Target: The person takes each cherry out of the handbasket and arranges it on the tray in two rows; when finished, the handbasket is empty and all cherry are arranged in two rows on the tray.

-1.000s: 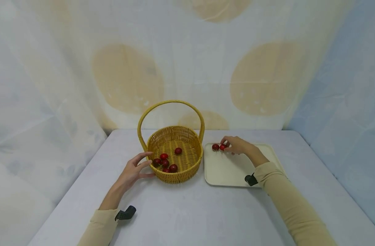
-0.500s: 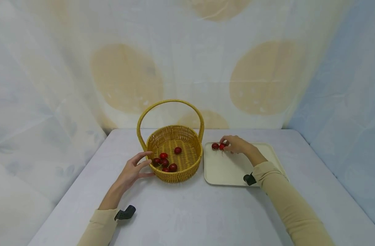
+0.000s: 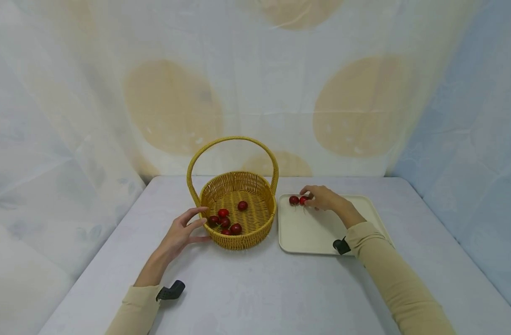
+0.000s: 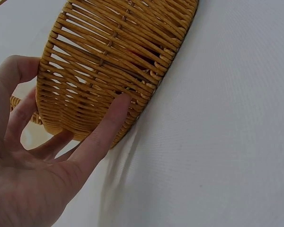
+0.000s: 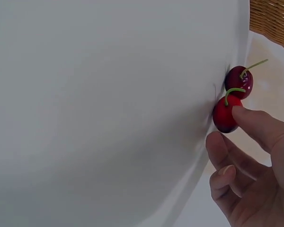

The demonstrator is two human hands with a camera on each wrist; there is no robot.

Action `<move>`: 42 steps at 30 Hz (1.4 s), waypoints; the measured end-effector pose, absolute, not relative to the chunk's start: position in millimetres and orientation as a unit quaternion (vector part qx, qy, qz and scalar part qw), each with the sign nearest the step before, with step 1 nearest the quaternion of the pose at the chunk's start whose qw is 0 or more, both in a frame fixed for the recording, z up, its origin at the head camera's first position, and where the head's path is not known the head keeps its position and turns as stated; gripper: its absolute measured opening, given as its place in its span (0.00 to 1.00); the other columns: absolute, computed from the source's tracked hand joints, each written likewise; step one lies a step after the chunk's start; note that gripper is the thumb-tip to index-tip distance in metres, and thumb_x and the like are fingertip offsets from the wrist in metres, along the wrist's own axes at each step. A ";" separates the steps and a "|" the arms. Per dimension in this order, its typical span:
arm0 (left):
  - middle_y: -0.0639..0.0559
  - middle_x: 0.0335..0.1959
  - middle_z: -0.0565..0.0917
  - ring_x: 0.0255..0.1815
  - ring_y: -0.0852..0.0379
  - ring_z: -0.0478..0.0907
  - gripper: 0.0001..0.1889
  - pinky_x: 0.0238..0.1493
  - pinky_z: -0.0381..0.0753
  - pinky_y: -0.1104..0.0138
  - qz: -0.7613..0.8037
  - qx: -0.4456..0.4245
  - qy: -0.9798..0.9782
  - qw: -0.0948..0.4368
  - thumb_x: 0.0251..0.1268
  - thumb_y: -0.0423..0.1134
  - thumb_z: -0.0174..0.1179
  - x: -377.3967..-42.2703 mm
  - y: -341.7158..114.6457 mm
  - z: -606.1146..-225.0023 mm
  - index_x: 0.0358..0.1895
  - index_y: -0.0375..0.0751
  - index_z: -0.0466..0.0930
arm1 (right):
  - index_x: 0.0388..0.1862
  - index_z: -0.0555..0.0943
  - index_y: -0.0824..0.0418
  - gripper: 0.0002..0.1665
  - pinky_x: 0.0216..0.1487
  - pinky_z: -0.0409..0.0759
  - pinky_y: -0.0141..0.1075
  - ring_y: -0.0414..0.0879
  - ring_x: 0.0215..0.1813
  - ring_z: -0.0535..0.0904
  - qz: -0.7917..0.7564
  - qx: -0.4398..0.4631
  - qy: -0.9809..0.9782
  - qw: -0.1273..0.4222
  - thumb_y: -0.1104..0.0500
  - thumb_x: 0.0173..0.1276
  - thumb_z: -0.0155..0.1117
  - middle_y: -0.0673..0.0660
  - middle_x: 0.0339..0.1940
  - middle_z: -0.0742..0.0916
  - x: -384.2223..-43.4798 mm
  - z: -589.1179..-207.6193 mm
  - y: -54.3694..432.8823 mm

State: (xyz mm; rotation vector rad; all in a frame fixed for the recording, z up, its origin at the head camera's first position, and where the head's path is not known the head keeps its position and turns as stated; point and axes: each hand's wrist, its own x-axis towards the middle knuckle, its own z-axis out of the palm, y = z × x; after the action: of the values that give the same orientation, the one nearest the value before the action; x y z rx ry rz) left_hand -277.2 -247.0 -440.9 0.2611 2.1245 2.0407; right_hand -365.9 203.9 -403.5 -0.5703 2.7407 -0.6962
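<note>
My left hand [image 3: 180, 232] grips the left side of a round yellow wicker basket [image 3: 247, 240]. In the left wrist view its fingers [image 4: 97, 142] spread over the woven wall, one reaching the rim. On the beige tray [image 3: 309, 239], my right hand [image 3: 322, 197] has thumb and finger at a bright red cherry [image 5: 225, 116] with a green stem. The thumb lies on the cherry in the right wrist view, and a fingertip is close below it. A darker cherry [image 5: 238, 82] touches it, along the tray's far edge.
Several red cherries [image 3: 236, 228] lie in the basket, mostly at its front left. A tall arched handle [image 3: 238, 137] rises over it. The tray stands just right of the basket on a white-covered table [image 3: 247, 288]. Patterned curtains [image 3: 255, 93] hang behind and at both sides.
</note>
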 end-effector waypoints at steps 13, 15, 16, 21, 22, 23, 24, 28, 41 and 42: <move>0.50 0.78 0.53 0.77 0.37 0.56 0.31 0.49 0.84 0.42 0.688 0.088 0.714 0.091 0.70 0.43 0.60 -277.1 -248.2 -441.2 0.71 0.37 0.61 | 0.64 0.71 0.66 0.21 0.36 0.85 0.39 0.57 0.36 0.85 -0.228 -0.235 0.941 0.085 0.63 0.74 0.56 0.71 0.52 0.82 -357.3 -388.5 209.9; 0.50 0.78 0.53 0.77 0.37 0.56 0.31 0.49 0.84 0.42 0.687 0.089 0.716 0.091 0.70 0.43 0.60 -276.9 -247.8 -440.6 0.72 0.36 0.61 | 0.64 0.71 0.66 0.22 0.37 0.85 0.39 0.56 0.35 0.85 -0.227 -0.241 0.940 0.081 0.62 0.74 0.56 0.71 0.52 0.82 -354.6 -386.6 210.4; 0.50 0.78 0.54 0.77 0.37 0.55 0.31 0.49 0.84 0.42 0.686 0.089 0.716 0.091 0.70 0.44 0.60 -276.8 -247.7 -440.1 0.72 0.37 0.61 | 0.64 0.71 0.67 0.22 0.37 0.85 0.39 0.56 0.35 0.85 -0.225 -0.245 0.940 0.080 0.62 0.74 0.56 0.71 0.52 0.82 -353.3 -385.5 210.4; 0.51 0.78 0.54 0.77 0.38 0.56 0.31 0.50 0.84 0.41 0.682 0.088 0.720 0.089 0.70 0.44 0.60 -277.7 -247.5 -438.0 0.71 0.37 0.61 | 0.64 0.72 0.65 0.22 0.39 0.85 0.40 0.56 0.36 0.86 -0.214 -0.249 0.942 0.074 0.60 0.74 0.57 0.69 0.52 0.82 -347.6 -377.9 209.7; 0.51 0.78 0.55 0.77 0.38 0.56 0.31 0.50 0.83 0.41 0.682 0.088 0.721 0.089 0.70 0.44 0.60 -278.1 -247.8 -438.0 0.71 0.38 0.62 | 0.64 0.72 0.65 0.22 0.40 0.85 0.40 0.56 0.36 0.86 -0.212 -0.250 0.942 0.072 0.60 0.74 0.57 0.69 0.52 0.82 -346.4 -376.1 209.1; 0.51 0.78 0.55 0.77 0.38 0.56 0.31 0.50 0.83 0.41 0.681 0.089 0.721 0.088 0.70 0.44 0.60 -278.6 -247.9 -438.0 0.71 0.38 0.62 | 0.64 0.72 0.63 0.22 0.41 0.85 0.41 0.56 0.37 0.86 -0.209 -0.248 0.943 0.071 0.59 0.74 0.58 0.68 0.52 0.82 -345.4 -374.6 208.2; 0.51 0.78 0.55 0.77 0.38 0.56 0.30 0.50 0.83 0.41 0.681 0.089 0.722 0.088 0.70 0.44 0.60 -278.9 -248.1 -438.2 0.71 0.38 0.62 | 0.64 0.72 0.63 0.22 0.42 0.85 0.42 0.55 0.37 0.86 -0.206 -0.247 0.944 0.070 0.59 0.74 0.58 0.67 0.53 0.83 -344.3 -373.1 207.1; 0.51 0.78 0.55 0.77 0.38 0.56 0.31 0.50 0.83 0.41 0.681 0.087 0.721 0.090 0.70 0.44 0.60 -279.1 -248.3 -438.7 0.71 0.39 0.62 | 0.63 0.74 0.62 0.23 0.50 0.83 0.48 0.54 0.44 0.84 -0.186 -0.256 0.947 0.058 0.57 0.73 0.60 0.65 0.52 0.84 -339.8 -368.7 200.9; 0.50 0.79 0.53 0.76 0.37 0.56 0.33 0.50 0.84 0.42 0.685 0.088 0.717 0.092 0.69 0.46 0.61 -275.9 -245.7 -437.8 0.72 0.38 0.61 | 0.60 0.76 0.60 0.21 0.38 0.81 0.36 0.44 0.38 0.80 -0.173 -0.289 0.940 0.056 0.56 0.71 0.62 0.57 0.43 0.86 -320.4 -358.0 183.8; 0.50 0.79 0.53 0.77 0.37 0.56 0.33 0.50 0.83 0.42 0.686 0.088 0.717 0.093 0.69 0.46 0.61 -275.9 -245.9 -438.0 0.72 0.38 0.61 | 0.60 0.76 0.59 0.21 0.38 0.81 0.36 0.44 0.38 0.80 -0.173 -0.289 0.940 0.056 0.56 0.71 0.62 0.57 0.43 0.86 -319.3 -357.3 182.0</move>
State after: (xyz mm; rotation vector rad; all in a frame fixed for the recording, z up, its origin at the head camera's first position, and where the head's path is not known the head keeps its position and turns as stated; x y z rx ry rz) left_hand -275.9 -245.9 -438.0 0.2609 2.1275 2.0360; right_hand -319.3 182.0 -357.3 -0.8769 2.8517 -0.5260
